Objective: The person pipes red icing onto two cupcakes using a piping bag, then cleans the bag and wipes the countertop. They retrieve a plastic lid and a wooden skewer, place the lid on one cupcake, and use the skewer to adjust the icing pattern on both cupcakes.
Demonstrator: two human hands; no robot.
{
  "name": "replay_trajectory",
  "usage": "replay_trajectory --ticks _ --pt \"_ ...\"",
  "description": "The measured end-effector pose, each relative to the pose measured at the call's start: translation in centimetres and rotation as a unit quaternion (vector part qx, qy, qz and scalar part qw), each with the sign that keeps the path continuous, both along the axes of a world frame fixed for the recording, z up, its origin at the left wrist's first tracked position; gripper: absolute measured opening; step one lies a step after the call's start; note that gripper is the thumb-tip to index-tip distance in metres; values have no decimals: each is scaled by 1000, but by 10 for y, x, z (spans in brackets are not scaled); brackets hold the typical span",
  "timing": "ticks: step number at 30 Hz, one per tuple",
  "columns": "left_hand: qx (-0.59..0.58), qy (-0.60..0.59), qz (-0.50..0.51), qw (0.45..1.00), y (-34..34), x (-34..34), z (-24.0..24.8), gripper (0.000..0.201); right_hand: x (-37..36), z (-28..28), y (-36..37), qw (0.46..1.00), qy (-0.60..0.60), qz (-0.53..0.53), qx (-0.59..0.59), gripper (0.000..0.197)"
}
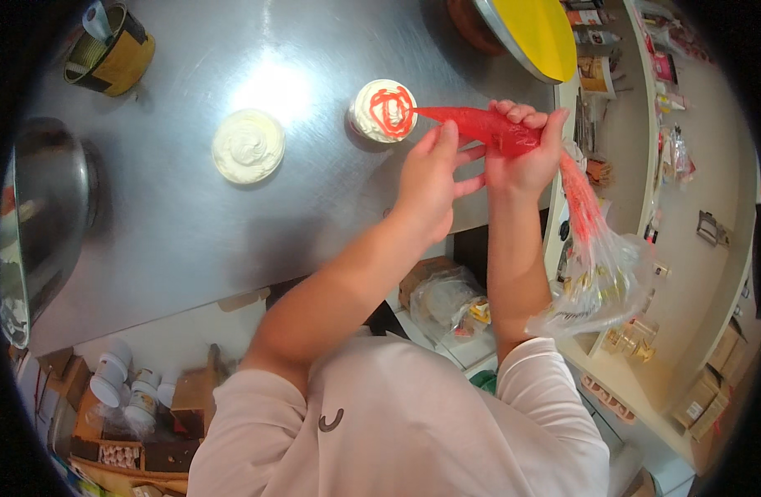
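Your right hand (525, 153) is clenched around the red piping bag (488, 128), fingers (513, 110) curled over the top of the filled part and the thumb side toward the shelving; the forearm rises almost straight up from the lower edge, wrist bent slightly inward. The bag lies nearly level, its tip pointing to your left and touching or just above the near cup of cream (384, 110), which carries a red swirl on its white top. The slack clear tail of the bag (596, 257) hangs down behind your right wrist. Your left hand (430, 178) is not gripping: the palm faces the bag, fingers (471, 170) are loosely spread, and the forefinger is stretched up beside the narrow front of the bag, touching or just beside it. The left forearm runs diagonally from your chest. A second cup of cream (248, 145), plain white, stands apart to the left on the steel table (190, 224). A yellow-labelled tin (111, 50) sits at the far left corner, a metal bowl (45, 207) at the left edge
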State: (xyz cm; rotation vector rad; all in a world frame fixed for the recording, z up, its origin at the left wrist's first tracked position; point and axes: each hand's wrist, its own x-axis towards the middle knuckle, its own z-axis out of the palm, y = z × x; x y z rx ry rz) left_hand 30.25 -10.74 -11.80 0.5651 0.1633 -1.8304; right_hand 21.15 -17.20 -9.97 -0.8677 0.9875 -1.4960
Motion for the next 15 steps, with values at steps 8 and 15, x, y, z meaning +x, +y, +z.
replay_trajectory --ticks 8,15 --pt "-42 -126 -40 990 9 -6 -3 37 -23 -31 4 947 -254 -147 130 37" --pt "-101 -143 6 985 33 14 32 39 7 17 20 973 -194 -91 90 37"
